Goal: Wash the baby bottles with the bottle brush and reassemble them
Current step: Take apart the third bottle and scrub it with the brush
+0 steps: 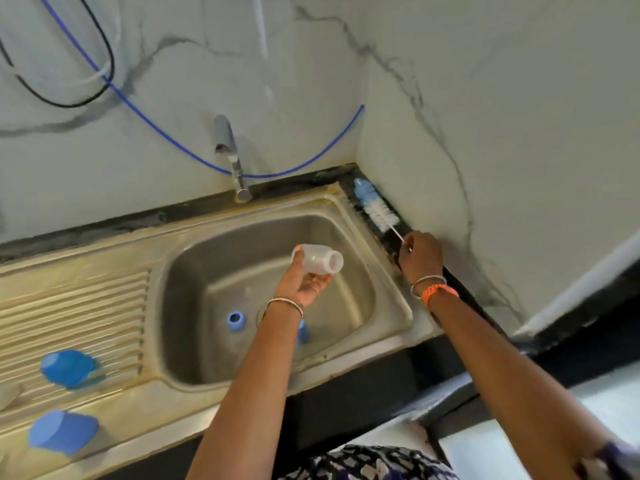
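Left hand [300,284] gripping clear plastic bottle [318,259] over steel sink [388,289], right hand [419,254] pinching bristly bottle brush [375,207] wire, 2 blue caps [67,368] on ribbed drainboard [86,306]

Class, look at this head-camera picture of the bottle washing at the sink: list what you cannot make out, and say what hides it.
- Brush handle: head view; the right hand curls round the bottle brush, covering its end.
- Blue piece in the sink: mostly behind the left forearm; its kind is unclear.
- Pale object: cut off by the left edge.
- Water in the bottle held by the left hand: too blurred to tell.
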A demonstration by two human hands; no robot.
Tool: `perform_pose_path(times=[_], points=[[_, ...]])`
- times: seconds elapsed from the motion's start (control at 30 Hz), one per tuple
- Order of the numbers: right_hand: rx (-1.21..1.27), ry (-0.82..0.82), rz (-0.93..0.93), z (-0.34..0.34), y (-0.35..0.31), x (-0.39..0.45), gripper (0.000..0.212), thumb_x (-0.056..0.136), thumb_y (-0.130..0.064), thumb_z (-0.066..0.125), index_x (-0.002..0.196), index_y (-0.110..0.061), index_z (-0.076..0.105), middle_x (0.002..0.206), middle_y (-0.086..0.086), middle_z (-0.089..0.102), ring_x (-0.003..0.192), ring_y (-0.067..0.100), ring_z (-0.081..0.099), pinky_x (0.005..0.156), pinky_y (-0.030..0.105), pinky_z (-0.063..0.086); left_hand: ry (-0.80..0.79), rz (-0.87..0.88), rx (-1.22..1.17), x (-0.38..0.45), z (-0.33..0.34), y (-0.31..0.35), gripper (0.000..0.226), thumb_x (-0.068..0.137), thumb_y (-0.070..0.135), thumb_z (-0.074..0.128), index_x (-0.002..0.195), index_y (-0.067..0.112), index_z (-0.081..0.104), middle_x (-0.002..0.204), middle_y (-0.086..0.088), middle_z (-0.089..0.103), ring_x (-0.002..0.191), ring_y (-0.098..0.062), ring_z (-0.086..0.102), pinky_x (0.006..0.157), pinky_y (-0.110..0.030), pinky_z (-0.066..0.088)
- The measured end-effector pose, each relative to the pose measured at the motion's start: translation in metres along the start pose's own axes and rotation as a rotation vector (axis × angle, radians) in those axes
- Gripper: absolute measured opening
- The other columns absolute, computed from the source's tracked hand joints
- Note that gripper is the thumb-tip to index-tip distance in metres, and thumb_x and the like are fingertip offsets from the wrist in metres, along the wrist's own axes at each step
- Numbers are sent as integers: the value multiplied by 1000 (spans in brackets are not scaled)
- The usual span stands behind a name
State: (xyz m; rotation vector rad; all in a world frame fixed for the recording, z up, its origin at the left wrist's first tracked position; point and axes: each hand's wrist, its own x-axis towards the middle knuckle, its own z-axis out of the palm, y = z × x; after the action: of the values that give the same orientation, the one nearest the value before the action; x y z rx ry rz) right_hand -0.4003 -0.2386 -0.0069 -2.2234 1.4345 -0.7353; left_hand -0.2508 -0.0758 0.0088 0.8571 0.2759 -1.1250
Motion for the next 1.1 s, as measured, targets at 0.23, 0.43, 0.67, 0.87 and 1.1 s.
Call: perform_pose_path(times=[0.23,0.43,0.67,0.87,1.1], points=[[-227,-83,98,7,-11,24,22,91,-15,52,108,-5,60,111,18,64,105,36,59,84,39,47,-37,-27,17,-2,15,2,40,92,31,59,116,2,45,106,-22,55,97,-36,58,64,-50,55],[-11,111,159,-9,-45,-8,22,86,-10,50,100,-12,66,108,12,64,102,35,58,77,36,44,13,10,-32,-1,8,17,37,92,34,58,104,1,47,99,-21,54,87,-34,57,77,-44,54],[-12,-1,-341,-14,-91,-57,27,71,-8,42,76,-6,69,76,19,63,79,39,58,69,37,41,82,164,-172,1,-12,59,49,92,36,58,126,3,47,122,-19,55,111,-35,57,64,-44,57],[100,39,-511,-36,-102,-71,25,73,4,57,82,-11,74,71,12,69,69,36,63,59,38,51,104,337,-286,-12,-51,110,58,93,40,55,137,4,42,112,-19,59,116,-31,56,93,-41,45],[24,193,-685,-32,-101,-79,35,66,-4,51,87,-17,76,66,1,66,55,30,62,43,32,46,112,426,-299,-26,-75,150,44,95,43,50,115,5,49,108,-18,59,126,-30,50,91,-39,45]])
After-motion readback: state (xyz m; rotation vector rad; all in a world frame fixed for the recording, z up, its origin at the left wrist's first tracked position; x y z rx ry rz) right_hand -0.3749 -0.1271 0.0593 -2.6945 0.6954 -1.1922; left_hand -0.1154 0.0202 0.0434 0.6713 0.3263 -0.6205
